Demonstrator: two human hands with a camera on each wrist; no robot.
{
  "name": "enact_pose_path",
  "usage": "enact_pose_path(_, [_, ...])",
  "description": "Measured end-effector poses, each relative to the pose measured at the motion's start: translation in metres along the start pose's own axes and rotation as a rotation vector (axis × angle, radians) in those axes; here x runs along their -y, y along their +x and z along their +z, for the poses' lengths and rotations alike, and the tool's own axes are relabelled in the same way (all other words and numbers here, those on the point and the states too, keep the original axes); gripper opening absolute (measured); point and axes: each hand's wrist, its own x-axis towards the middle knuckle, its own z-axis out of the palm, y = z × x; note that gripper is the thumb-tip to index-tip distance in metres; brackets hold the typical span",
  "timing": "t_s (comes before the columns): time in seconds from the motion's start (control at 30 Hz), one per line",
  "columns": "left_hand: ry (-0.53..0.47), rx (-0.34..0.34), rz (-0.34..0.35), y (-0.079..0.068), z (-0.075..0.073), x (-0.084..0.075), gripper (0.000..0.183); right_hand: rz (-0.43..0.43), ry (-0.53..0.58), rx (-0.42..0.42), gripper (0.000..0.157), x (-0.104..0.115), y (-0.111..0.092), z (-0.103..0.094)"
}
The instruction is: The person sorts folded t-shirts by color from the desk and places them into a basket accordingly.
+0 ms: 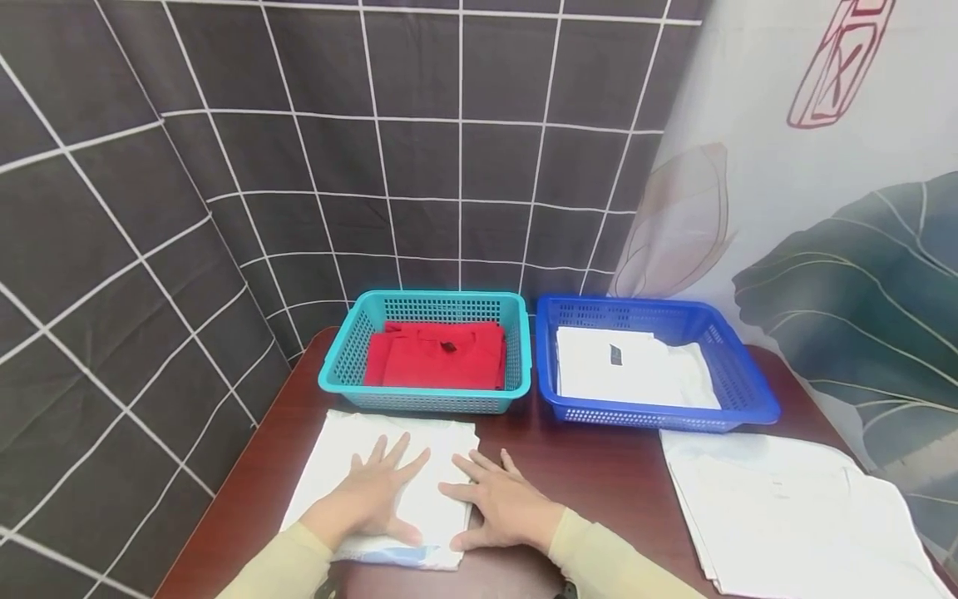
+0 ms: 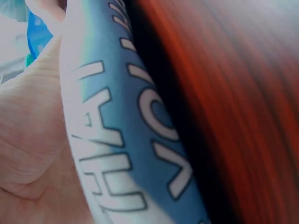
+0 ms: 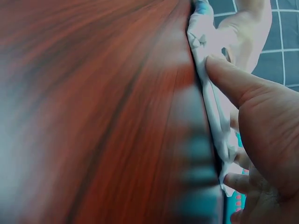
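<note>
A folded white cloth lies toward the left edge of the table, just in front of a teal basket; that basket and a blue basket stand near the far edge. A wide strip of tabletop runs between the cloth and white clothes by the right edge. Left hand rests palm down on the cloth, right hand on its right side; fingers spread, both grips released.
</note>
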Motion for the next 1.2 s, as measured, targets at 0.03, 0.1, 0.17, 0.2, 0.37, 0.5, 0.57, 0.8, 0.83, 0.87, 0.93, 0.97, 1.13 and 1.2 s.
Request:
enact_pose_path(0.03, [0.001, 0.002, 0.003, 0.002, 0.001, -0.004, 0.120, -0.002, -0.002, -0.006, 0.074, -0.003, -0.004, -0.001])
enact_pose_path(0.1, [0.009, 0.004, 0.010, 0.005, 0.002, -0.012, 0.120, 0.000, -0.001, -0.011, 0.074, -0.008, -0.012, -0.002])
enact_pose_path(0.17, [0.010, 0.008, 0.015, 0.008, 0.002, -0.021, 0.120, 0.000, 0.000, -0.015, 0.075, -0.015, -0.020, -0.003])
enact_pose_path(0.2, [0.009, 0.008, 0.018, 0.009, 0.002, -0.026, 0.119, -0.001, 0.000, -0.018, 0.075, -0.018, -0.024, -0.003])
enact_pose_path(0.37, [0.007, 0.007, 0.036, 0.015, 0.003, -0.048, 0.118, -0.010, 0.010, -0.034, 0.075, -0.032, -0.044, -0.007])
enact_pose_path(0.5, [0.029, 0.002, 0.043, 0.020, 0.008, -0.065, 0.118, -0.024, 0.017, -0.039, 0.075, -0.041, -0.060, -0.012])
enact_pose_path(0.57, [0.040, 0.007, 0.035, 0.024, 0.011, -0.074, 0.119, -0.034, 0.010, -0.053, 0.075, -0.047, -0.068, -0.013])
enact_pose_path(0.8, [0.070, 0.011, 0.018, 0.037, 0.019, -0.111, 0.121, -0.080, -0.012, -0.107, 0.074, -0.072, -0.099, -0.018])
enact_pose_path(0.83, [0.073, 0.012, 0.018, 0.038, 0.020, -0.116, 0.121, -0.087, -0.015, -0.115, 0.074, -0.075, -0.103, -0.019])
enact_pose_path(0.87, [0.076, 0.013, 0.017, 0.039, 0.020, -0.121, 0.121, -0.093, -0.016, -0.122, 0.074, -0.078, -0.106, -0.019])
enact_pose_path(0.93, [0.082, 0.014, 0.017, 0.042, 0.020, -0.129, 0.120, -0.103, -0.015, -0.133, 0.075, -0.083, -0.113, -0.021])
enact_pose_path(0.97, [0.082, 0.017, 0.014, 0.043, 0.019, -0.134, 0.120, -0.107, -0.016, -0.139, 0.075, -0.085, -0.116, -0.021])
enact_pose_path(1.13, [0.089, 0.028, 0.009, 0.049, 0.020, -0.153, 0.120, -0.101, -0.028, -0.154, 0.075, -0.095, -0.130, -0.026])
enact_pose_path(1.2, [0.091, 0.028, 0.007, 0.053, 0.020, -0.161, 0.120, -0.089, -0.034, -0.158, 0.075, -0.100, -0.134, -0.030])
